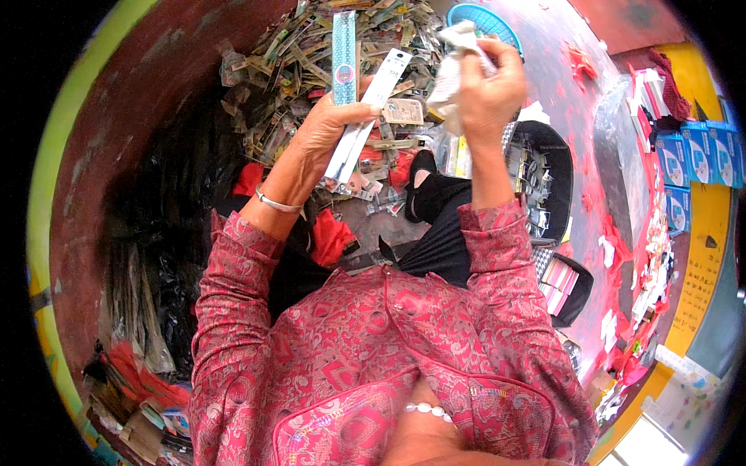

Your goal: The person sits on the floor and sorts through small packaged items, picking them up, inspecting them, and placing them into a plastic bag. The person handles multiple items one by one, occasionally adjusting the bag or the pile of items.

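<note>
My left hand [320,133] is closed around two long, flat strips, its thumb pressed across them. One strip is light blue and patterned, with a round emblem [344,56]; the other is a white strip [391,71] with small dark print, slanting to the right. Raised to the right, my right hand [495,89] pinches a crumpled whitish cloth or paper [446,84], which hangs beside the strips without touching them. Below and beyond my hands lies a large heap of small flat packets [299,62].
A blue plastic basket [486,15] stands behind my right hand. Right of my legs are a black case [556,167] with small packets inside and a smaller black box [579,283] of pinkish strips. Blue boxes [711,151] are at the right. Dark plastic sheeting [167,210] lies left.
</note>
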The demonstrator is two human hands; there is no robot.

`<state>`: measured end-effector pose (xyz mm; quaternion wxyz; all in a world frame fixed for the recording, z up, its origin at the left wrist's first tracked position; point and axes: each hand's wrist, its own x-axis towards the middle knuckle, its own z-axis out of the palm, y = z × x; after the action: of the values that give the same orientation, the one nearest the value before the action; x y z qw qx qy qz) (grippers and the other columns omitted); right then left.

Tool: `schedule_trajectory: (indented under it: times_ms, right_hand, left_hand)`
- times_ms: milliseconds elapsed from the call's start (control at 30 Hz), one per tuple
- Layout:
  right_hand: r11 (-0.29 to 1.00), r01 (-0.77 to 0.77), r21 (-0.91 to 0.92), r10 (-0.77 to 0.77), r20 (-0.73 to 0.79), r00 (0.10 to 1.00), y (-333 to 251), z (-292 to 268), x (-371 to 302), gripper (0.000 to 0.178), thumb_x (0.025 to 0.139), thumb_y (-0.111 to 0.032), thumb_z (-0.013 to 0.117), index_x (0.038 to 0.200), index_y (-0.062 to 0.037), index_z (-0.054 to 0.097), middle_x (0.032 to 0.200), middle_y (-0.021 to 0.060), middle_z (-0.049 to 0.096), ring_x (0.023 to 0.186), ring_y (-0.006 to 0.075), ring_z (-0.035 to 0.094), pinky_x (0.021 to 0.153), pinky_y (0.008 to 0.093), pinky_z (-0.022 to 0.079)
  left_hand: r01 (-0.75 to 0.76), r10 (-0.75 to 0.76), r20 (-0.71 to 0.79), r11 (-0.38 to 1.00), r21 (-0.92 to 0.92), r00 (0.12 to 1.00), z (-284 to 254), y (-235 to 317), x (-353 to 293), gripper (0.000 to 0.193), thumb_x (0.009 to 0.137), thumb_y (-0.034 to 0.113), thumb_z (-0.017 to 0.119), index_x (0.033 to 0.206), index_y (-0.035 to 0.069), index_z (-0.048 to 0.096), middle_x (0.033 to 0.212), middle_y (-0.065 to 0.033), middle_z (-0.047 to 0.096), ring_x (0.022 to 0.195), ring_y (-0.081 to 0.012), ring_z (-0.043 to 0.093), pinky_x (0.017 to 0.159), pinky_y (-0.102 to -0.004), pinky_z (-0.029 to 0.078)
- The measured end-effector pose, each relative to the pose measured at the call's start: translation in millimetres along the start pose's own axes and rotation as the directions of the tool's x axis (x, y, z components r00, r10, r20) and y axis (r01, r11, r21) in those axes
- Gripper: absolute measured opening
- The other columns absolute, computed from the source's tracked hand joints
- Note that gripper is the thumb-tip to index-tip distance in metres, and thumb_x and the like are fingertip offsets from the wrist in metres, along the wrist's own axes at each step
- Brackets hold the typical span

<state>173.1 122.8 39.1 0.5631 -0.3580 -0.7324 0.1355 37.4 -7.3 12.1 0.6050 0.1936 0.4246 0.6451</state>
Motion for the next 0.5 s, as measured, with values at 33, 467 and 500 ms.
schedule_trajectory:
  times_ms: [33,467,500]
  right_hand:
    - [0.994,0.113,-0.010,-0.113,0.020,0.993,-15.4,4.1,-6.9,0.016,0.064,-0.003,0.054,0.080,-0.0023,0.056,0.076,0.0116,0.056,0.069,0.0243,0.057,0.063,0.0322,0.044]
    - [0.852,0.519,0.069,-0.489,0.457,0.743,-22.1,14.1,-28.4,0.023,0.064,-0.008,0.054,0.086,-0.0153,0.057,0.088,0.0004,0.059,0.072,0.0181,0.059,0.054,0.0276,0.048]
    - [0.854,0.508,0.114,-0.501,0.444,0.743,-24.6,14.8,-30.5,0.023,0.064,-0.008,0.054,0.085,-0.0153,0.057,0.088,0.0002,0.059,0.072,0.0181,0.059,0.054,0.0277,0.048]
  left_hand:
    - [0.027,-0.027,0.023,1.000,0.000,0.999,-3.1,0.0,1.2,0.050,0.065,0.013,0.066,0.108,-0.002,0.045,0.075,-0.0025,0.052,0.058,-0.0087,0.051,0.051,-0.0187,0.043]
    - [0.111,-0.113,0.077,0.993,0.041,0.991,-24.5,5.9,-5.5,0.031,0.065,0.010,0.063,0.093,0.002,0.053,0.077,-0.0016,0.054,0.065,-0.0089,0.053,0.059,-0.0206,0.044]
    - [0.056,-0.059,0.071,0.998,0.032,0.996,-22.5,5.0,-5.3,0.032,0.064,0.010,0.063,0.093,0.002,0.053,0.077,-0.0018,0.054,0.066,-0.0093,0.053,0.059,-0.0211,0.045]
